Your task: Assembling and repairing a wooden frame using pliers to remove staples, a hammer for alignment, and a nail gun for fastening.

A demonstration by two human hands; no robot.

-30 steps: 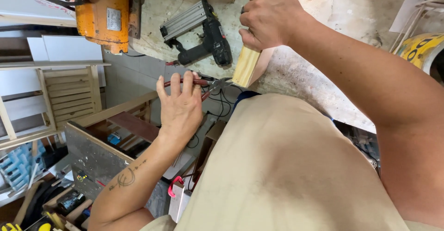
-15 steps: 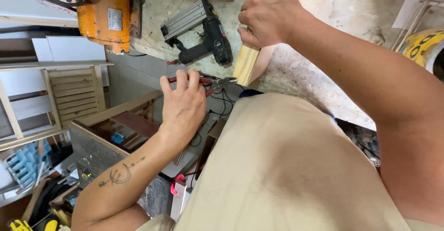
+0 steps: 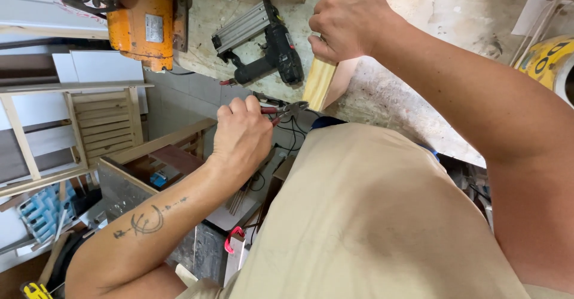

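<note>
While right hand [image 3: 350, 18] grips wood strip [image 3: 318, 84], left hand [image 3: 242, 137] apparently clasps pliers [image 3: 287, 111].

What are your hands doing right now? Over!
Left hand gripping red-handled pliers, jaws at the wood strip's lower end. Right hand clamped round the wood strip. Nail gun lying nearby on workbench, not in the way.

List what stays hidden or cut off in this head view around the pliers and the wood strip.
- Pliers: handles hidden inside the left hand; whether the tips touch the wood strip is too small to tell.
- Wood strip: upper part covered by the right hand and cut by the top edge.
- Orange machine: top cut by the frame edge.
- Floor below: blocked by the person's beige shirt.
</note>
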